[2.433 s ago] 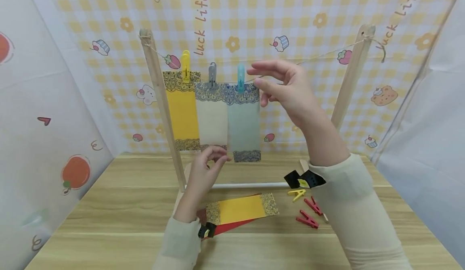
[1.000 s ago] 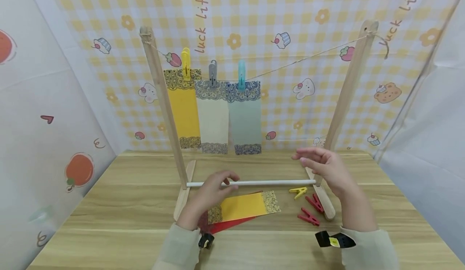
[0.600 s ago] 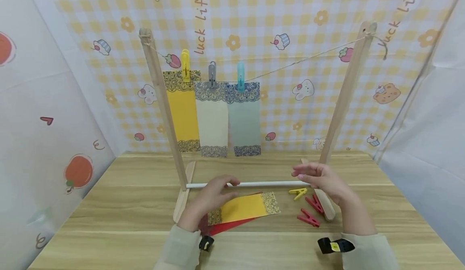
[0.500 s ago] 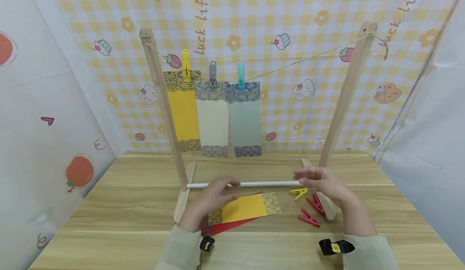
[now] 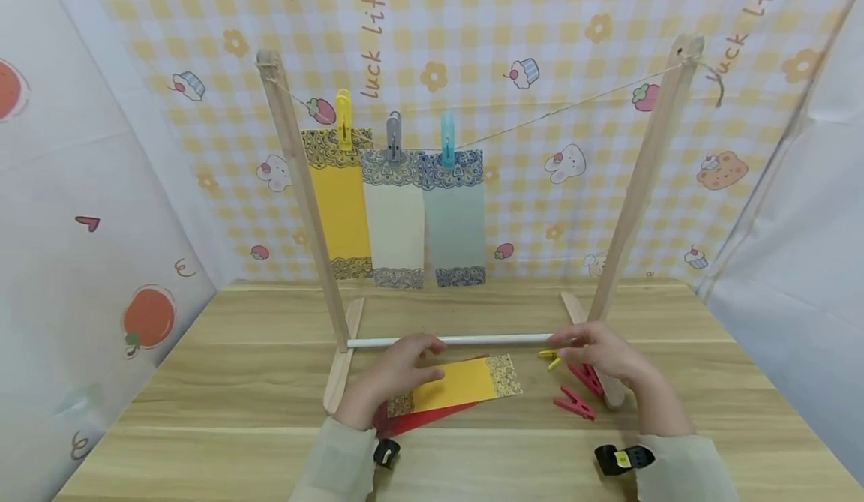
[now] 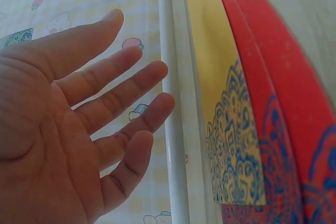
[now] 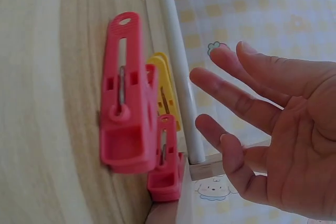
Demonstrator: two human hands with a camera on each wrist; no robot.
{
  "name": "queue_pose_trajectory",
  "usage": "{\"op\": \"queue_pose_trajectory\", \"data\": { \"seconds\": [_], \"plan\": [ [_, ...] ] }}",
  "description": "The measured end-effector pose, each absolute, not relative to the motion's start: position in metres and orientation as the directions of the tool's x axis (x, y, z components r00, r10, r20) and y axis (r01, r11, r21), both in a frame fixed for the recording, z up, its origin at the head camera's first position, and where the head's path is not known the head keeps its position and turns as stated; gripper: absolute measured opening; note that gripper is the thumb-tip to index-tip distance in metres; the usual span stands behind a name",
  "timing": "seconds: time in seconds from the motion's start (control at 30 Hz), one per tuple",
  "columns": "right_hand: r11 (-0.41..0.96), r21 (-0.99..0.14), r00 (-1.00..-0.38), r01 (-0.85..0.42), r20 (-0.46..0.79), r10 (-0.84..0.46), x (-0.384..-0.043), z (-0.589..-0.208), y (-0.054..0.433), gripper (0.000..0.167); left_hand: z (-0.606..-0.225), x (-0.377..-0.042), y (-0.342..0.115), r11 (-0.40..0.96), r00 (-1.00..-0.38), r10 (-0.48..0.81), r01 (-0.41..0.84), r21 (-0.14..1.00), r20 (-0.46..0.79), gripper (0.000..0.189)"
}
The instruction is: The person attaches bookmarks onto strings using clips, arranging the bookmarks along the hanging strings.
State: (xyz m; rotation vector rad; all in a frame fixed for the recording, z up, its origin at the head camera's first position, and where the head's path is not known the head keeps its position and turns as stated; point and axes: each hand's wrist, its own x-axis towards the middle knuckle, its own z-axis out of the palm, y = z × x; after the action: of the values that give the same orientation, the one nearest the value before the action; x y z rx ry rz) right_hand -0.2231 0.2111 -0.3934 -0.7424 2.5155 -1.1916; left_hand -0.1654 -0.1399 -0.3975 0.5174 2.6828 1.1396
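Observation:
My left hand (image 5: 403,371) hovers over the left end of a yellow paper strip (image 5: 459,383) with a patterned border; its fingers are spread and hold nothing. Red strips (image 6: 273,77) lie under the yellow one. My right hand (image 5: 603,353) hangs above a yellow clothespin (image 5: 550,354), fingers relaxed, nothing in them, partly covering it in the head view. Two red clothespins (image 5: 574,403) lie beside it. On a string, yellow, grey and blue clothespins (image 5: 448,142) hold up a yellow strip (image 5: 340,213), a cream strip (image 5: 397,228) and a pale green strip (image 5: 455,232).
A wooden frame, with a left post (image 5: 304,202), a right post (image 5: 637,179) and a white bar (image 5: 496,340) low between them, stands on the wooden table (image 5: 202,382). The string (image 5: 574,104) runs between the post tops. A checked cloth (image 5: 553,7) hangs behind.
My right hand has come down from beside the blue clothespin on the string to the loose clothespins. My left hand has lowered from the hanging strips to the strips on the table.

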Motion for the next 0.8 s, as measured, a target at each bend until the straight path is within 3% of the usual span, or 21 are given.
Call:
{"op": "queue_pose_trajectory", "data": {
  "seconds": [0.47,0.8],
  "plan": [
    [0.534,-0.773,-0.805,-0.343,-0.051,-0.591,-0.222,-0.4,0.207,0.024,-0.402,-0.165,-0.14,0.741,-0.919,0.391,0.287,0.607,-0.044,0.041],
    [0.54,-0.727,-0.756,-0.424,-0.045,-0.653,-0.22,-0.404,0.205,0.02,-0.401,-0.162,-0.138,0.77,-0.927,0.367,0.258,0.584,-0.075,0.044]
  ]
}}
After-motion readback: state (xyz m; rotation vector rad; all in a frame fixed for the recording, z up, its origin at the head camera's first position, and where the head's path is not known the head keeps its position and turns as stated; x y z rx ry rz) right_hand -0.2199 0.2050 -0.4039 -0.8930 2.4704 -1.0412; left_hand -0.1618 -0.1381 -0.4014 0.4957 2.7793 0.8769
